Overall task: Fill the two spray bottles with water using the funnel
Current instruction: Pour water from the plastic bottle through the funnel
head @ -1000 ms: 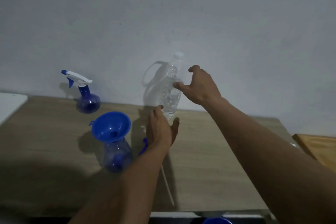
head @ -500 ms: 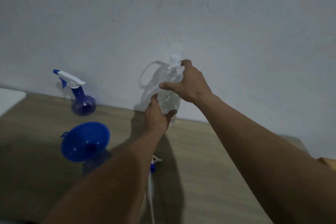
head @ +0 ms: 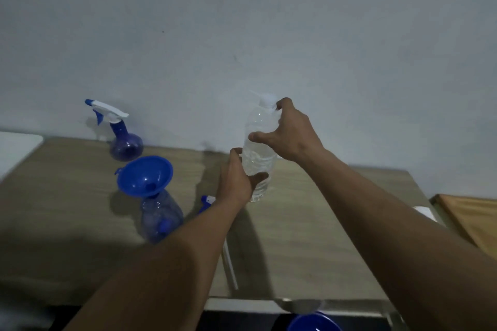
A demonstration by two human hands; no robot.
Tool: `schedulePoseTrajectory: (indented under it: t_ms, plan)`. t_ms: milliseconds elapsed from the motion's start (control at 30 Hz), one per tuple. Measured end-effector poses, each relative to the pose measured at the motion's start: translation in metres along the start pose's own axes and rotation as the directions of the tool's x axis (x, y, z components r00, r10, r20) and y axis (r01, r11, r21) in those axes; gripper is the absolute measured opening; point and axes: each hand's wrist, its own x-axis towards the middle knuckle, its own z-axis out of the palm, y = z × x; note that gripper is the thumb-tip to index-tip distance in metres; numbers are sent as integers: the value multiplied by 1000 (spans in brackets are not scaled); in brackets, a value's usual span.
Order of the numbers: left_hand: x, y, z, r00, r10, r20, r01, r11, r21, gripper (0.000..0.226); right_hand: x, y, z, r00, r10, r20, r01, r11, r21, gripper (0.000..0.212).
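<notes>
A clear water bottle with a white cap is held upright above the wooden table. My left hand grips its lower body. My right hand holds its neck, fingers reaching to the cap. A blue funnel sits in the mouth of an open blue spray bottle at left of centre. The other blue spray bottle, with its white trigger head on, stands by the wall. A loose spray head with its dip tube lies on the table under my left forearm.
A white surface borders the table at left. At right lie an orange-brown board and a small white object. A blue round rim shows below the table's front edge. The grey wall stands close behind.
My right hand has gone from reaching beside the bottle to holding its neck and cap. My left hand has closed round the lower body and the bottle has left the table.
</notes>
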Motion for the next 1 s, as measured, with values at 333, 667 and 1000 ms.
schedulePoseTrajectory:
  t_ms: [333, 667, 1000]
  plan:
    - [-54, 3, -5, 992, 41, 118, -45, 998, 34, 89, -67, -7, -16, 995, 56, -88, -58, 998, -23, 82]
    - [-53, 10, -8, 995, 48, 91, -50, 999, 17, 81, -61, -25, -34, 1000, 14, -15, -14, 1000, 9, 64]
    - [-58, 8, -11, 993, 81, 88, -88, 992, 86, 73, -39, -42, -52, 990, -75, 116, 103, 959, -264, 28]
